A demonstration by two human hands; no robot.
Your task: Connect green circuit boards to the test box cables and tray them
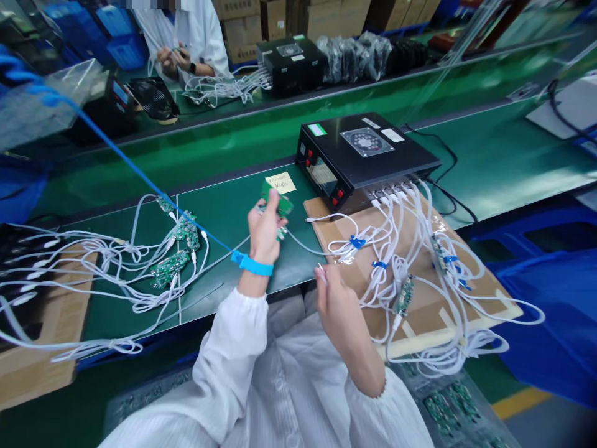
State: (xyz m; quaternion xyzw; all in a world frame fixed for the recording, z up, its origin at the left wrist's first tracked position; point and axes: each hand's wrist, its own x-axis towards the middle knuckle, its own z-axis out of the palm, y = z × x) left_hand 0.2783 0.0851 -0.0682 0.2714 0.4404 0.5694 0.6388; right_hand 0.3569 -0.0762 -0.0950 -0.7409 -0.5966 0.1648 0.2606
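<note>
My left hand (265, 233), with a blue wrist strap (252, 264), is closed on a green circuit board (283, 205) above the bench. Some more green board shows below its fingers, and a white cable runs from there to the right. In a pinch of thumb and finger, my right hand (342, 311) holds a small white cable plug (321, 272) near the bench's front edge; its cable is mostly hidden by the hand. Bundled white cables (387, 249) with blue ties lie just right of it, and one circuit board (405, 295) rests among them.
A black box with a fan (340, 168) stands behind a cardboard sheet (321, 227), cables plugged into its side. A yellow note (281, 182) lies beside it. More boards (170, 267) and tangled cables are at left. Across the bench, a co-worker's hands (175, 61) work. A blue coiled cord (116, 149) crosses the view.
</note>
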